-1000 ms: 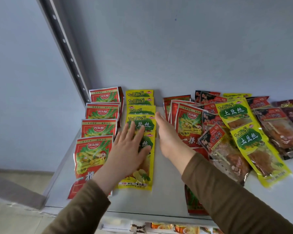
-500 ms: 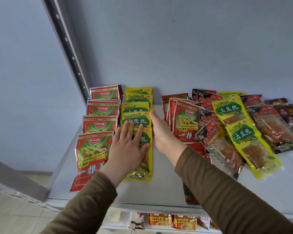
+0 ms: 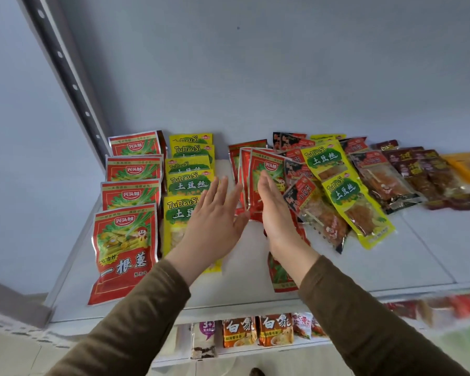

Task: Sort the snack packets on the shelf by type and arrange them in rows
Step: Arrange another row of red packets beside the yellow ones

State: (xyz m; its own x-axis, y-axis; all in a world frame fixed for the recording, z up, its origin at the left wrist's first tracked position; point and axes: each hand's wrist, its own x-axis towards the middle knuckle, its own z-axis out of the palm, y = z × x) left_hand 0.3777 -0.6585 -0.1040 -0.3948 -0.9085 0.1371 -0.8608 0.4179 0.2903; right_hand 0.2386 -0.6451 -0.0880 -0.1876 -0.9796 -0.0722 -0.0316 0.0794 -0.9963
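Hovering flat with straight, spread fingers, left hand and right hand hold nothing, probably between aligning yellow row and unsorted pile.

Bkgd: white shelf board, plain pale blue-grey back panel rising behind it. Perforated metal upright runs diagonally at shelf's left rear corner; flat pale wall left of upright. Lower shelf under front edge. Speckled light floor below-left. Light soft, even, no hard shadows.
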